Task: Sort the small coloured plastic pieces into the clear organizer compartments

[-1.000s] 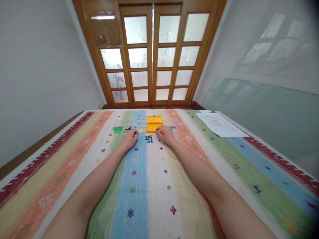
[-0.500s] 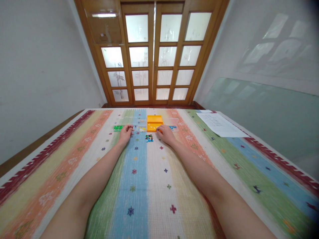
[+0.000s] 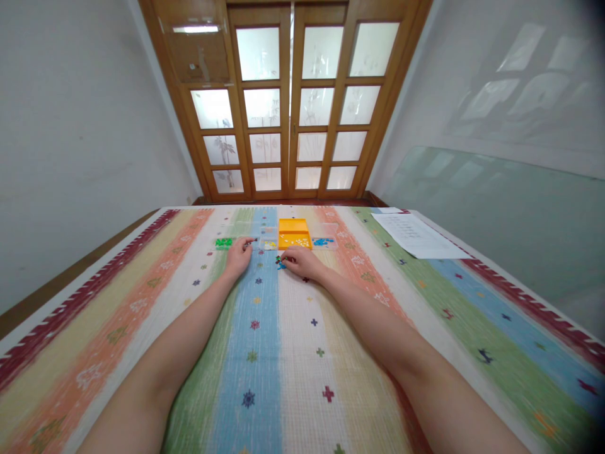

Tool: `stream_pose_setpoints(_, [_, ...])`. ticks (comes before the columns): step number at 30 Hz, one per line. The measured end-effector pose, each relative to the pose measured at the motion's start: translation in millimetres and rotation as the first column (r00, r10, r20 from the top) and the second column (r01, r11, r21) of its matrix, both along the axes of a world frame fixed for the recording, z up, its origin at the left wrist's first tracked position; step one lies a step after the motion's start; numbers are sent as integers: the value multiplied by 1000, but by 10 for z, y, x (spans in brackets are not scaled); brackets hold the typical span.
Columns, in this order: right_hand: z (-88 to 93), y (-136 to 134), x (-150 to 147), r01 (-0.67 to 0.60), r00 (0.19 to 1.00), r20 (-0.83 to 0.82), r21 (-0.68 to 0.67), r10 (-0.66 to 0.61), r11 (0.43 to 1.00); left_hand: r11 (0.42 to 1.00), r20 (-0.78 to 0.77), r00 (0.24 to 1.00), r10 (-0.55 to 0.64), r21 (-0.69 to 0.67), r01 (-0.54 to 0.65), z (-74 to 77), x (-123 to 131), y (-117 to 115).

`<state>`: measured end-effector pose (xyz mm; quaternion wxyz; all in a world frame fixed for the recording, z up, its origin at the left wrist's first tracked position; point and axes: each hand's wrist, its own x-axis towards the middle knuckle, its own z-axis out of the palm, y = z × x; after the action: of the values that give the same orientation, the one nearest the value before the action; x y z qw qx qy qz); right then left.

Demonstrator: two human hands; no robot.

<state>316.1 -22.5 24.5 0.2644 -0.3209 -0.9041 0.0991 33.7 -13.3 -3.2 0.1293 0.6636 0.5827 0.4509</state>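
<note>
My left hand (image 3: pixel 239 255) rests at a clear box with small dark pieces (image 3: pixel 254 240). Its fingers are curled together; whatever they hold is too small to make out. To its left is a clear box of green pieces (image 3: pixel 224 243). My right hand (image 3: pixel 301 261) is over a small pile of mixed coloured pieces (image 3: pixel 280 264) on the cloth, partly covering it. Its fingertips are pinched at the pile, and what is between them is hidden. Just beyond stands an open orange box (image 3: pixel 293 225) with white pieces (image 3: pixel 299 241) in its near half.
A clear box with yellow and white pieces (image 3: pixel 270 244) stands left of the orange box, and blue pieces (image 3: pixel 323 241) lie in one on its right. Printed paper (image 3: pixel 418 236) lies at the far right of the striped tablecloth (image 3: pixel 265 372). Wooden glass doors (image 3: pixel 289 142) stand behind.
My right hand has moved left and nearer, from the orange box's front edge to the mixed pile. More of the blue pieces now shows. My left hand has stayed almost in place.
</note>
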Motion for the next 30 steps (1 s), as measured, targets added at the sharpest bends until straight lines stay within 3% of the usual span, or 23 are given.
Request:
stream_pose_setpoints(6, [15, -94, -87, -118, 987, 114, 21, 115, 993, 993, -222, 969, -106, 24, 114, 152, 153, -184])
stream_pose_setpoints(15, [-44, -66, -90, -55, 990, 129, 33, 50, 998, 970, -367, 901, -230, -7, 245, 197, 246, -264])
stream_pose_setpoints(23, [-60, 216, 225, 276, 956, -119, 72, -267, 958, 934, -493, 801, -340, -82, 347, 179, 277, -270])
stream_pose_setpoints(30, [-75, 435, 652, 650, 718, -284, -55, -636, 758, 924, -513, 779, -361, -85, 373, 179, 272, -288])
